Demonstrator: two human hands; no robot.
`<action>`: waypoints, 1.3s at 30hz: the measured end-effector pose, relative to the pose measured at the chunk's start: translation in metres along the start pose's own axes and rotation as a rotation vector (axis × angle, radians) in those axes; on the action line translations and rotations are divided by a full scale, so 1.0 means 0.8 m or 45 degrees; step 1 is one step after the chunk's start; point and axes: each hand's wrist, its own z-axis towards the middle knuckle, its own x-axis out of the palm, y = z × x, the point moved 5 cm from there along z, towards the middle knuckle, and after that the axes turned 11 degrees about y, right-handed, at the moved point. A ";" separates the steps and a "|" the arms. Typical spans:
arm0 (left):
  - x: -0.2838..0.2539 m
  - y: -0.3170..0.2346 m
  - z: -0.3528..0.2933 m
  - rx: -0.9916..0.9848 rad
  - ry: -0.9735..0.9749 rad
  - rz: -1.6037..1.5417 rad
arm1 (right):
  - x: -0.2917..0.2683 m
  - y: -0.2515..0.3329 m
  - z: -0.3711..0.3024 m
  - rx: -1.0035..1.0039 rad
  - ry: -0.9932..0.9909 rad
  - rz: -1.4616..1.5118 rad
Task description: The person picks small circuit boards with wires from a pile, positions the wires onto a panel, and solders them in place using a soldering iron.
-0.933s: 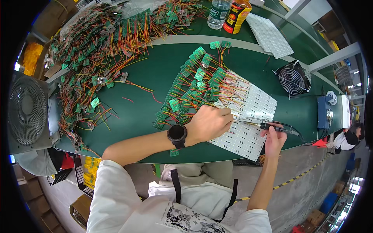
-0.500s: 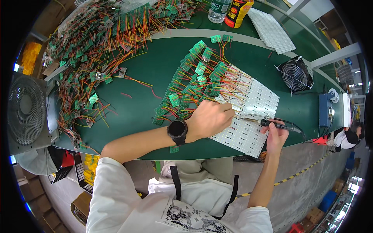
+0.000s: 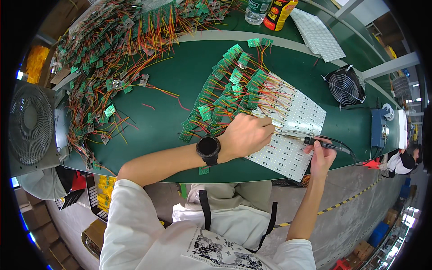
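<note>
A white board (image 3: 294, 155) dotted with dark spots lies slanted on the green bench. Rows of small green circuit boards (image 3: 200, 105) with red and yellow wires overlap its left side. My left hand (image 3: 246, 135), a black watch (image 3: 208, 150) on its wrist, rests over the board's left part. Its fingers are pinched together; what is between them is too small to make out. In my right hand (image 3: 320, 155) is a soldering iron (image 3: 324, 144), held like a pen. Its metal tip points left, close to my left fingertips, just over the white board.
A large heap of wired circuit boards (image 3: 103, 49) covers the bench's left and far left. At the right stand a small black fan (image 3: 345, 87) and a blue box-shaped unit (image 3: 378, 128). Farther back are a bottle (image 3: 257, 11), a can (image 3: 279, 14) and stacked white boards (image 3: 317, 33).
The whole view has shifted slightly. Both hands keep almost the same pose over the white board, with the soldering iron tip still beside my left fingertips.
</note>
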 end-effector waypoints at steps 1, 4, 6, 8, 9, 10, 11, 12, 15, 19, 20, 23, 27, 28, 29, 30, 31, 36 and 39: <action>0.000 0.000 0.000 -0.001 -0.004 0.001 | -0.001 -0.001 0.000 0.001 0.000 0.002; 0.002 0.001 0.000 -0.014 0.008 0.002 | -0.001 -0.002 -0.001 0.016 -0.002 0.009; 0.002 0.001 -0.001 -0.015 0.007 0.002 | 0.000 0.000 0.000 -0.014 -0.009 0.034; 0.002 0.001 -0.001 -0.018 0.007 0.002 | -0.002 0.002 0.000 -0.026 -0.063 0.094; 0.001 0.000 -0.001 -0.013 -0.001 -0.002 | -0.003 0.002 -0.001 -0.038 -0.115 0.155; 0.000 0.000 -0.001 -0.007 -0.009 -0.005 | -0.003 0.002 0.000 -0.037 -0.112 0.157; -0.001 0.000 -0.001 -0.011 -0.009 -0.004 | -0.003 0.001 0.000 -0.042 -0.098 0.133; 0.000 0.000 -0.001 -0.008 -0.006 0.004 | -0.003 0.002 0.001 -0.049 -0.085 0.108; -0.001 -0.001 0.000 -0.022 0.003 0.018 | -0.006 -0.002 0.001 -0.047 -0.092 0.129; -0.012 -0.007 0.006 -0.010 0.155 -0.089 | -0.013 -0.005 -0.002 -0.042 -0.137 0.141; -0.016 -0.005 0.006 -0.009 0.152 -0.088 | -0.015 -0.006 -0.002 -0.034 -0.135 0.146; -0.020 -0.004 0.007 0.212 0.292 -0.205 | -0.013 -0.008 -0.001 -0.033 -0.133 0.161; -0.013 -0.002 0.006 0.232 0.315 -0.148 | -0.014 -0.010 -0.001 -0.031 -0.138 0.176; -0.014 -0.003 0.005 0.261 0.261 -0.119 | -0.013 -0.009 -0.001 -0.033 -0.137 0.176; -0.013 -0.003 0.005 0.261 0.260 -0.118 | -0.012 -0.008 0.000 -0.040 -0.135 0.172; -0.014 -0.005 0.005 0.262 0.275 -0.104 | -0.012 -0.007 -0.001 -0.047 -0.135 0.166; -0.014 -0.006 0.006 0.261 0.290 -0.090 | -0.012 -0.007 -0.001 -0.047 -0.136 0.166; -0.023 -0.009 0.007 0.266 0.172 -0.052 | -0.007 -0.002 -0.001 -0.048 -0.155 0.160; -0.031 -0.012 0.008 0.373 -0.005 -0.029 | -0.005 0.000 0.000 -0.058 -0.162 0.161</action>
